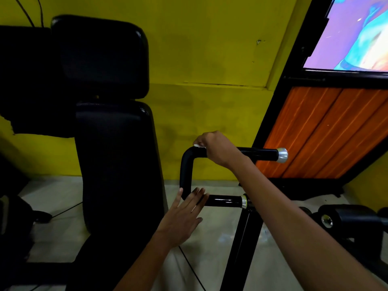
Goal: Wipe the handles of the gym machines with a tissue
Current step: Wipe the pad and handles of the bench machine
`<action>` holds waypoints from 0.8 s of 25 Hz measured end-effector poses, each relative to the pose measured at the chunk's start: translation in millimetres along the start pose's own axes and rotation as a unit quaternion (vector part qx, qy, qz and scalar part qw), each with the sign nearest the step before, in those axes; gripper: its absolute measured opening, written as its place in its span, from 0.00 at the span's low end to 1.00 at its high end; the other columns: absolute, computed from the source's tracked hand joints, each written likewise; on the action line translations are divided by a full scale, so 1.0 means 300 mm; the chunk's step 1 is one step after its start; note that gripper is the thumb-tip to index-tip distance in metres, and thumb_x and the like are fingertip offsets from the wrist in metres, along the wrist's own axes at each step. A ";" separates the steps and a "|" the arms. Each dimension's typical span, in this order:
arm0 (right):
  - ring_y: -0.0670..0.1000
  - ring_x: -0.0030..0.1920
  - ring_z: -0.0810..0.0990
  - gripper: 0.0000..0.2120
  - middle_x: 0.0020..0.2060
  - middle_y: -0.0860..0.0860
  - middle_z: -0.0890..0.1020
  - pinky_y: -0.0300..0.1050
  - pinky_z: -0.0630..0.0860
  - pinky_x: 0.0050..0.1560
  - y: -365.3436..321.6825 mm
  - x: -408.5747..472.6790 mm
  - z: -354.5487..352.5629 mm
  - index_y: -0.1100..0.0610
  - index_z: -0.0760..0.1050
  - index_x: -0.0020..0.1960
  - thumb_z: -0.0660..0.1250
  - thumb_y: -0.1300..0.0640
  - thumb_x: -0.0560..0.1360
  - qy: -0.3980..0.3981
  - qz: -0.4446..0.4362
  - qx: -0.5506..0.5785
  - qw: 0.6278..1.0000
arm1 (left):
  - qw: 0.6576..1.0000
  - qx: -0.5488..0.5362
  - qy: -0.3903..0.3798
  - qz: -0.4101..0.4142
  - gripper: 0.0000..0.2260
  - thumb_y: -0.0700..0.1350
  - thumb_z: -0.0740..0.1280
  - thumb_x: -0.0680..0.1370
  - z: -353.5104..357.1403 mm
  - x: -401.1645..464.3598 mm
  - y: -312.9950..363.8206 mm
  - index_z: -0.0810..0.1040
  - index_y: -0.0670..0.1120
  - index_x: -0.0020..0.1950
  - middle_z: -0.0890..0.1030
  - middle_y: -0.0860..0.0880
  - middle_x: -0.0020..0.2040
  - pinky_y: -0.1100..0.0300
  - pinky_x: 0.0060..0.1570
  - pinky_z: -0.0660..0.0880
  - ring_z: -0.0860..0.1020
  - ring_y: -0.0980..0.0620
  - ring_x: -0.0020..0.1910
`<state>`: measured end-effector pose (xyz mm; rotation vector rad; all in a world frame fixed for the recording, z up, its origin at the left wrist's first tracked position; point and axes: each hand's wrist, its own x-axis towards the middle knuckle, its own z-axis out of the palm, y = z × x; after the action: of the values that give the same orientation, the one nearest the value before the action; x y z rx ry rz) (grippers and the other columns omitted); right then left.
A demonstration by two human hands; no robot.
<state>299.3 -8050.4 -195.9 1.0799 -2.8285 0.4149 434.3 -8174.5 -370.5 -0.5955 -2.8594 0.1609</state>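
Note:
A black U-shaped machine handle (185, 171) with silver end caps stands in the middle of the view. My right hand (218, 149) grips its upper bar near the bend, holding a white tissue (198, 145) against the bar; only a small edge of the tissue shows past my fingers. My left hand (184, 217) is flat with straight fingers, its fingertips reaching the lower bar (224, 201) by the bend. It holds nothing.
The machine's black padded seat back (117, 160) and headrest (100, 57) stand close on the left. An orange slatted panel (327, 133) in a black frame leans at the right. A black upright post (241, 248) runs down under the handle. A yellow wall is behind.

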 end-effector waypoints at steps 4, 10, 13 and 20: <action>0.58 0.50 0.78 0.16 0.48 0.57 0.82 0.50 0.75 0.45 0.126 -0.063 -0.061 0.57 0.80 0.54 0.62 0.70 0.71 -0.013 0.031 -0.063 0.997 | 0.999 0.018 0.011 0.023 0.29 0.56 0.52 0.80 -0.005 -0.019 -0.029 0.53 0.44 0.78 0.55 0.44 0.78 0.43 0.71 0.52 0.54 0.47 0.77; 0.53 0.54 0.69 0.13 0.52 0.51 0.81 0.47 0.63 0.49 0.324 -0.233 -0.147 0.53 0.78 0.58 0.63 0.60 0.76 -0.001 0.080 -0.191 0.978 | 0.999 0.027 0.026 0.035 0.29 0.55 0.52 0.79 -0.001 -0.024 -0.037 0.55 0.44 0.78 0.57 0.44 0.78 0.44 0.70 0.56 0.55 0.48 0.77; 0.52 0.48 0.67 0.10 0.49 0.52 0.80 0.44 0.60 0.45 0.372 -0.299 -0.173 0.55 0.78 0.56 0.63 0.60 0.76 0.007 0.122 -0.188 0.974 | 0.999 0.024 0.033 0.022 0.29 0.55 0.51 0.80 0.001 -0.035 -0.021 0.55 0.44 0.78 0.55 0.43 0.78 0.44 0.70 0.55 0.53 0.46 0.77; 0.59 0.42 0.79 0.05 0.40 0.58 0.82 0.44 0.67 0.44 0.267 -0.198 -0.110 0.62 0.77 0.45 0.64 0.68 0.72 0.027 0.121 -0.142 0.982 | 0.998 0.018 0.039 -0.042 0.29 0.56 0.51 0.79 -0.009 -0.063 -0.034 0.55 0.47 0.78 0.50 0.43 0.79 0.44 0.70 0.56 0.50 0.44 0.78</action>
<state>289.8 -7946.0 -192.3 0.6636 -2.8635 0.0487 447.9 -8191.5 -370.0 -0.4619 -2.7946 0.1709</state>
